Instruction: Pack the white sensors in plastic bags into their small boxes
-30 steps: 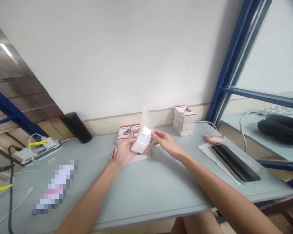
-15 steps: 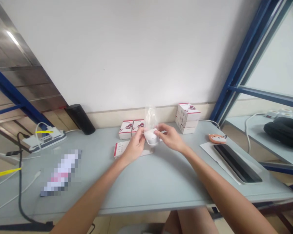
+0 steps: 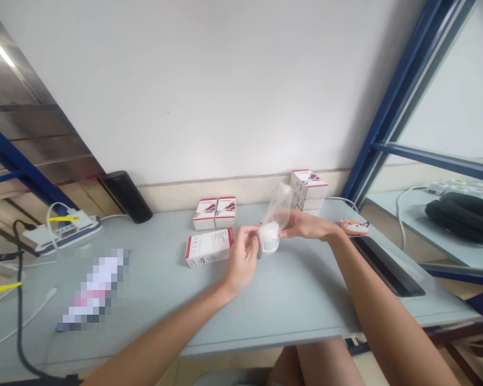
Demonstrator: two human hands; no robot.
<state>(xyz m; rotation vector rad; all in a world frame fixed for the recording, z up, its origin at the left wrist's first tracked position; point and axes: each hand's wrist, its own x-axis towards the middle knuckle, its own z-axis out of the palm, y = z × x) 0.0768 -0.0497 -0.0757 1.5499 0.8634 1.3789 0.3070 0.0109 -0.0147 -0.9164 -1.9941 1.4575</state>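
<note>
Between my hands is a small white rounded device (image 3: 269, 238), with a clear plastic bag (image 3: 279, 206) around or behind its top and leaning up to the right. My left hand (image 3: 242, 258) pinches the device from its left side. My right hand (image 3: 308, 225) has its fingers closed at the bag and the device's right side; some fingertips are hidden behind the plastic. Just left of my left hand lies a white and red box (image 3: 209, 246), printed with small text. Two smaller white and red boxes (image 3: 215, 212) stand side by side behind it.
A stack of similar boxes (image 3: 309, 190) stands by the wall at right. Further right are an orange-and-white object (image 3: 354, 228) and a dark flat device (image 3: 386, 268). A black cylinder (image 3: 129, 197), a power strip (image 3: 70, 233) with cables, and a blurred-out item (image 3: 92, 289) are on the left.
Both hands have moved right with the white device, away from the box lying on the table. The plastic bag now tilts to the right, where it stood upright before.
</note>
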